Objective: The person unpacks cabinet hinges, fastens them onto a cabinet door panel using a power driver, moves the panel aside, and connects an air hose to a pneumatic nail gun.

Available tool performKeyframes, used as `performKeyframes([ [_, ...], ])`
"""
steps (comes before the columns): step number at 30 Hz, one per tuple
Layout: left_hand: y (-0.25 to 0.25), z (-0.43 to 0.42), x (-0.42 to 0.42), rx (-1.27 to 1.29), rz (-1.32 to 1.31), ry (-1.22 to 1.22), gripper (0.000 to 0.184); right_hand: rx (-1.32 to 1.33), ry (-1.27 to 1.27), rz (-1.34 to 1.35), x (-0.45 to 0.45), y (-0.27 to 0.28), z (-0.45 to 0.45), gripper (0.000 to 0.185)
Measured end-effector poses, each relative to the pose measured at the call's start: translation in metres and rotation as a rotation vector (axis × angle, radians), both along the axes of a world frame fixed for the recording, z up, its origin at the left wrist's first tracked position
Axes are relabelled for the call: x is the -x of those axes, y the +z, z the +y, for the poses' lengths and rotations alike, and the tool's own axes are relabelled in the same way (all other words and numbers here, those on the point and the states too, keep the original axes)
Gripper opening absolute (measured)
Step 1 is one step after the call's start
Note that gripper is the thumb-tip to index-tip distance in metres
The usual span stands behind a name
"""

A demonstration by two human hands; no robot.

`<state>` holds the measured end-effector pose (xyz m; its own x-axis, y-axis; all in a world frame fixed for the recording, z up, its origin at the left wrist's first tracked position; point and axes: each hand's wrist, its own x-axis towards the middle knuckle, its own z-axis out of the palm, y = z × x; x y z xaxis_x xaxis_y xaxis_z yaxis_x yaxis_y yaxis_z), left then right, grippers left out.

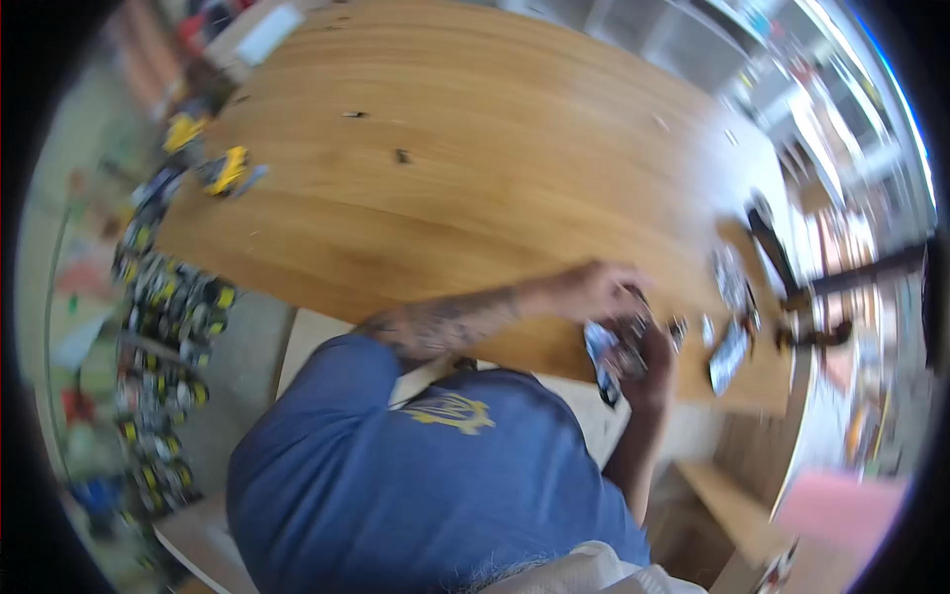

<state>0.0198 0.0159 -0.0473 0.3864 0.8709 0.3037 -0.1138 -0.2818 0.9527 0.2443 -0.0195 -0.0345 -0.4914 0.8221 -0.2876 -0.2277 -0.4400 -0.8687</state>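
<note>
My left hand (602, 289) reaches across from the left, its fingers bent round a small dark object (633, 319) at the table's front edge. Close against it, my right hand (651, 368) is curled round the lower side of the same object. The object is blurred and partly covered by the fingers. A shiny plastic packet (600, 358) hangs beside my right hand, over the edge; whether it is held cannot be made out. Just right of the hands lie small blurred pieces (678, 333).
On the wooden table (475, 148) are another shiny packet (728, 356), a clear bag (729, 277), small dark bits (402, 156) and a yellow-black item (230, 171). A dark stand (777, 252) rises at right. Many yellow-black items (163, 376) line the left side.
</note>
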Motion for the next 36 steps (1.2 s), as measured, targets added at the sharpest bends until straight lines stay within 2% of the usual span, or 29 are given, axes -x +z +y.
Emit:
performKeyframes([
  [1, 0.032, -0.016, 0.018, 0.058, 0.140, 0.036, 0.042, -0.049, 0.062, -0.044, 0.011, 0.001, 0.002, 0.051],
  [2, 0.050, -0.026, 0.027, 0.322, 0.127, 0.026, 0.039, 0.005, 0.091, 0.035, 0.024, 0.003, 0.004, 0.052],
  [3, 0.043, -0.030, 0.035, 0.233, 0.134, 0.066, 0.036, 0.220, 0.073, 0.231, 0.040, 0.022, 0.001, 0.052],
  [5, 0.039, -0.039, 0.047, 0.144, 0.146, 0.109, 0.034, 0.264, 0.009, 0.272, 0.057, 0.030, 0.001, 0.061],
  [7, 0.048, -0.053, 0.060, 0.077, 0.181, 0.222, 0.029, 0.342, -0.006, 0.318, 0.058, 0.010, 0.010, 0.071],
  [10, 0.049, -0.065, 0.059, 0.115, 0.212, 0.223, 0.030, 0.372, 0.068, 0.360, 0.055, 0.018, 0.008, 0.073],
  [13, 0.036, -0.071, 0.045, 0.196, 0.041, 0.409, 0.029, 0.202, -0.074, 0.168, 0.042, 0.010, 0.012, 0.070],
  [15, 0.024, -0.076, 0.045, 0.293, -0.082, 0.545, 0.028, -0.207, -0.205, -0.132, 0.018, 0.034, 0.007, 0.052],
  [16, 0.020, -0.078, 0.046, 0.377, -0.180, 0.595, 0.027, -0.390, -0.326, -0.360, 0.001, 0.023, 0.012, 0.047],
  [17, 0.012, -0.078, 0.048, 0.374, -0.168, 0.580, 0.027, -0.567, -0.436, -0.590, -0.017, 0.012, 0.017, 0.043],
  [18, 0.003, -0.078, 0.049, 0.412, -0.237, 0.604, 0.026, -0.716, -0.587, -0.812, -0.034, 0.011, 0.018, 0.045],
  [19, 0.003, -0.079, 0.045, 0.454, -0.308, 0.634, 0.026, -0.709, -0.588, -0.805, -0.052, 0.000, 0.021, 0.045],
  [21, 0.005, -0.073, 0.023, 0.481, -0.284, 0.666, 0.025, -0.901, -0.743, -1.388, -0.082, -0.034, 0.027, 0.047],
  [25, -0.003, -0.044, -0.028, 0.519, -0.204, 0.509, 0.023, -0.788, -0.572, -1.289, -0.094, -0.043, 0.028, 0.049],
  [26, -0.009, -0.036, -0.038, 0.517, -0.199, 0.532, 0.023, -0.787, -0.517, -1.260, -0.095, -0.042, 0.028, 0.045],
  [29, -0.016, -0.018, -0.064, 0.502, -0.037, 0.458, 0.028, -0.804, -0.460, -1.208, -0.101, -0.049, 0.030, 0.037],
  [31, -0.018, -0.019, -0.077, 0.452, 0.050, 0.505, 0.037, -0.809, -0.468, -1.192, -0.104, -0.054, 0.027, 0.032],
  [32, -0.018, -0.023, -0.078, 0.348, 0.189, 0.558, 0.047, -0.885, -0.506, -1.138, -0.105, -0.056, 0.024, 0.028],
  [33, -0.014, -0.030, -0.078, 0.347, 0.203, 0.536, 0.047, -0.959, -0.544, -1.084, -0.107, -0.057, 0.021, 0.025],
  [35, 0.004, -0.051, -0.077, 0.093, 0.619, 0.645, 0.056, -0.965, -0.563, -1.023, -0.117, -0.055, 0.018, 0.022],
  [36, 0.012, -0.062, -0.073, 0.084, 0.628, 0.629, 0.056, -0.959, -0.526, -0.934, -0.122, -0.057, 0.018, 0.022],
])
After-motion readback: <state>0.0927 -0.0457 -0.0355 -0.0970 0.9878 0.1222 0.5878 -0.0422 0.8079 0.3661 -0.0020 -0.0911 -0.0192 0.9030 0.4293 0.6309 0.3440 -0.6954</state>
